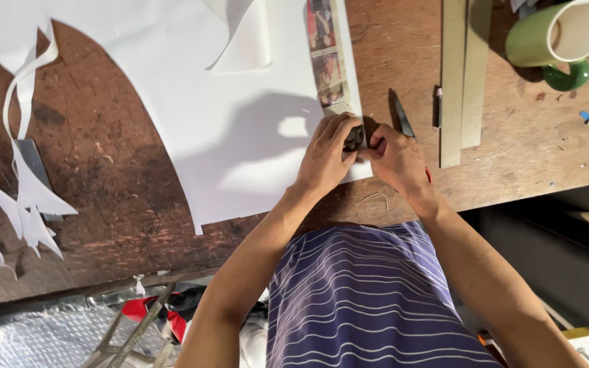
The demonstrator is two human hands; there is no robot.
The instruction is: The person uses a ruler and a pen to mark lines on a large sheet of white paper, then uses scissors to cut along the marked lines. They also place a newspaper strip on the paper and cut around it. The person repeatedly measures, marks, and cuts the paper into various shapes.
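Observation:
My left hand [325, 157] and my right hand [398, 158] meet at the right edge of a large white paper sheet [240, 136] on a worn wooden table [103, 170]. The fingers of both hands are closed around a small dark round object [356, 138] held between them. A dark pointed blade [401, 114] sticks out past my right hand, and a bit of red shows by that wrist. I cannot tell whether the hand grips the blade or only rests over it. The sheet has a big curved cut-out on its left side.
A newspaper strip [327, 54] lies along the sheet's right edge. Two pale wooden slats [461, 75] lie to the right, with a green mug [553, 37] on its side beyond them. Curled white paper offcuts [28, 204] and a grey flat piece [32, 160] lie at the left.

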